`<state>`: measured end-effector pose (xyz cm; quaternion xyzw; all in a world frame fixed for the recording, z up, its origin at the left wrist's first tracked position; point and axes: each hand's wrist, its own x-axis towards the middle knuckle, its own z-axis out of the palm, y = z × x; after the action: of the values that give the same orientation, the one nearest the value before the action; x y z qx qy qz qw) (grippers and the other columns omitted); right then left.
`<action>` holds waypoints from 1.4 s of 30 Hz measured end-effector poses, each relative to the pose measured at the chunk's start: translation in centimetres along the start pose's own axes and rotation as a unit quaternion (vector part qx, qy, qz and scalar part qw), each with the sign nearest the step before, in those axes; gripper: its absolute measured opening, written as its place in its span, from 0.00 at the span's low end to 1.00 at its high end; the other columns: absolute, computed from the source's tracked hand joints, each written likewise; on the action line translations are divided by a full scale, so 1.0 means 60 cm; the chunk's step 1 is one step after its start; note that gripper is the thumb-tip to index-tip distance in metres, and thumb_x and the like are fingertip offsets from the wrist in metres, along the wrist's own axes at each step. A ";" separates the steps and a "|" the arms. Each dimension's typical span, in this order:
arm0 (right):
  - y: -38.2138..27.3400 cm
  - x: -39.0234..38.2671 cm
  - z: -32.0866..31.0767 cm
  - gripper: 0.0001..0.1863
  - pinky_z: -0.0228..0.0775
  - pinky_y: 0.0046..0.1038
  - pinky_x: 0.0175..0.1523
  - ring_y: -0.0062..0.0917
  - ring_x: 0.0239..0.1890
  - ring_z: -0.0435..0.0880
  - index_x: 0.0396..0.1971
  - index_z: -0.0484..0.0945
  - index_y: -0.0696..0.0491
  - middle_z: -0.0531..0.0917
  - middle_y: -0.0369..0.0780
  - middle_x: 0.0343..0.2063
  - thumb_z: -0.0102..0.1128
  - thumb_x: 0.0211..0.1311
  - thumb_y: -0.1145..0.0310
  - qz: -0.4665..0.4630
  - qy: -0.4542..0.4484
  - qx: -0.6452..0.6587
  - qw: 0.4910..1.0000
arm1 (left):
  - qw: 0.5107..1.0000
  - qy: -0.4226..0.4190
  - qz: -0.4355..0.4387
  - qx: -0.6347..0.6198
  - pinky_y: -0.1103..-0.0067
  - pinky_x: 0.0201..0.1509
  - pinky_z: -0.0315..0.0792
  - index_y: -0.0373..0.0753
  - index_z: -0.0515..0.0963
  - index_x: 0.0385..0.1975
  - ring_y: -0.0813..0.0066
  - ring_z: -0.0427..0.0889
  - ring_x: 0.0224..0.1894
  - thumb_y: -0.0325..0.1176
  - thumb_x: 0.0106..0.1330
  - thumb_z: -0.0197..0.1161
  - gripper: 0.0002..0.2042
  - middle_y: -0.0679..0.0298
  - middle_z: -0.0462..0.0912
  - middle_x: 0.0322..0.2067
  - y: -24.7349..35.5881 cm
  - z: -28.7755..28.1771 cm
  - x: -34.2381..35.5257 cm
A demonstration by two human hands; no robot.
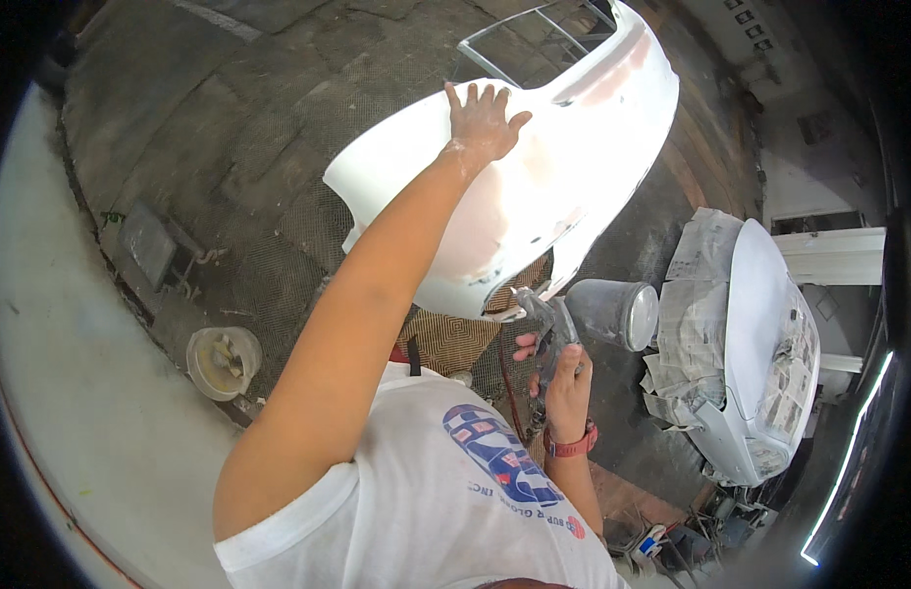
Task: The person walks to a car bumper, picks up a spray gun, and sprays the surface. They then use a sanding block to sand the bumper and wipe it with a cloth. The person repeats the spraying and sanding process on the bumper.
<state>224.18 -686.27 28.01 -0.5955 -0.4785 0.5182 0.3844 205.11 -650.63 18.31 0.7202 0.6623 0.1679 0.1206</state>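
A large white car bumper (pixel 573 167) with pinkish-beige patches fills the upper middle. My left hand (pixel 485 126) lies flat on its upper left part, fingers spread and the thumb pointing right; the left arm stretches across the view. Close to my body, my right hand (pixel 565 385) is wrapped round the handle of a grey spray gun (pixel 548 329). A round metal cup (pixel 617 314) on the gun points off to the right. The gun's front is beside the bumper's near lower edge; whether they touch, I cannot tell.
At right stands a white car part (pixel 759 294) masked with newspaper (pixel 699 294). A whitish bucket (pixel 223 363) and a small metal stand (pixel 151 247) are at left, near a pale wall (pixel 43 324). A metal frame (pixel 494 61) shows behind the bumper. A dark red hose (pixel 509 393) hangs below the gun.
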 end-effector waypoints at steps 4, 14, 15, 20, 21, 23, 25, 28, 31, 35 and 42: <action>-0.031 0.024 0.066 0.38 0.73 0.23 0.26 0.23 0.37 0.88 0.56 0.81 0.63 0.90 0.46 0.45 0.37 0.88 0.40 0.009 0.021 0.000 1.000 | 0.983 -0.152 0.099 -0.015 0.51 0.90 0.33 0.43 0.66 0.80 0.56 0.57 0.84 0.65 0.84 0.37 0.38 0.54 0.67 0.79 -0.012 -0.042 0.064; -0.143 0.125 0.118 0.34 0.73 0.22 0.26 0.22 0.37 0.89 0.53 0.82 0.62 0.91 0.44 0.42 0.40 0.89 0.42 -0.024 0.106 0.002 0.994 | 0.990 0.041 0.134 -0.032 0.40 0.86 0.35 0.37 0.59 0.82 0.57 0.52 0.86 0.59 0.83 0.50 0.38 0.54 0.61 0.82 -0.187 0.003 -0.082; -0.153 0.130 0.120 0.35 0.73 0.22 0.26 0.22 0.37 0.89 0.52 0.82 0.62 0.91 0.44 0.42 0.40 0.89 0.42 -0.030 0.123 0.000 0.992 | 0.990 0.068 0.122 -0.018 0.39 0.86 0.35 0.36 0.59 0.82 0.57 0.51 0.86 0.60 0.83 0.49 0.39 0.54 0.60 0.82 -0.192 0.015 -0.087; -0.168 0.160 0.151 0.38 0.72 0.23 0.25 0.22 0.33 0.87 0.51 0.82 0.63 0.90 0.45 0.40 0.36 0.89 0.40 -0.036 0.097 -0.004 0.995 | 0.993 0.028 0.102 -0.047 0.41 0.86 0.33 0.34 0.60 0.82 0.52 0.47 0.87 0.64 0.82 0.48 0.42 0.50 0.57 0.83 -0.125 0.021 -0.022; -0.170 0.162 0.156 0.38 0.72 0.23 0.25 0.22 0.32 0.87 0.50 0.82 0.63 0.90 0.45 0.39 0.35 0.89 0.40 -0.035 0.087 -0.004 0.996 | 0.988 0.027 0.123 -0.092 0.42 0.86 0.34 0.34 0.61 0.81 0.52 0.47 0.87 0.64 0.81 0.48 0.42 0.48 0.57 0.83 -0.112 0.025 0.002; -0.164 0.164 0.168 0.40 0.71 0.23 0.24 0.25 0.36 0.88 0.72 0.70 0.58 0.89 0.47 0.40 0.31 0.88 0.36 -0.025 0.066 -0.022 0.997 | 0.988 0.063 0.107 -0.094 0.47 0.87 0.39 0.33 0.62 0.81 0.51 0.52 0.86 0.64 0.81 0.49 0.42 0.47 0.61 0.81 -0.104 0.038 0.033; -0.172 0.168 0.202 0.40 0.72 0.23 0.25 0.24 0.32 0.87 0.63 0.77 0.63 0.89 0.47 0.41 0.33 0.88 0.38 -0.034 0.069 -0.005 0.997 | 0.988 0.062 0.070 -0.122 0.51 0.86 0.47 0.32 0.64 0.79 0.49 0.59 0.82 0.63 0.81 0.51 0.41 0.45 0.65 0.78 -0.131 0.037 0.022; -0.156 0.176 0.223 0.40 0.73 0.23 0.25 0.25 0.35 0.88 0.67 0.74 0.63 0.89 0.47 0.42 0.34 0.88 0.38 -0.010 0.063 -0.002 0.998 | 0.982 0.003 0.009 -0.187 0.57 0.80 0.62 0.31 0.66 0.78 0.45 0.73 0.72 0.56 0.80 0.58 0.38 0.45 0.74 0.71 -0.190 -0.032 -0.041; -0.134 0.179 0.233 0.40 0.73 0.23 0.25 0.26 0.38 0.90 0.67 0.74 0.63 0.90 0.47 0.42 0.34 0.88 0.38 0.004 0.024 -0.006 1.000 | 0.976 0.138 0.019 -0.171 0.54 0.81 0.61 0.31 0.65 0.78 0.45 0.73 0.73 0.54 0.79 0.60 0.38 0.44 0.74 0.71 -0.286 0.005 -0.135; -0.094 0.171 0.236 0.42 0.74 0.23 0.26 0.26 0.40 0.90 0.66 0.75 0.63 0.90 0.47 0.44 0.37 0.86 0.35 0.010 -0.012 -0.024 1.000 | 0.973 0.127 -0.032 -0.192 0.52 0.84 0.57 0.34 0.67 0.76 0.48 0.71 0.75 0.51 0.76 0.65 0.36 0.47 0.75 0.71 -0.387 0.029 -0.229; -0.064 0.162 0.252 0.45 0.74 0.21 0.28 0.24 0.42 0.90 0.74 0.71 0.61 0.89 0.46 0.48 0.45 0.81 0.32 0.031 -0.090 -0.031 0.995 | 0.944 0.079 -0.130 -0.292 0.55 0.83 0.59 0.38 0.67 0.76 0.44 0.70 0.76 0.50 0.82 0.58 0.30 0.47 0.73 0.73 -0.540 0.127 -0.311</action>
<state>208.64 -676.46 26.74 -0.5726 -0.5082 0.5667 0.3046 177.34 -665.77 -3.00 0.5456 0.6796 0.3926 0.2938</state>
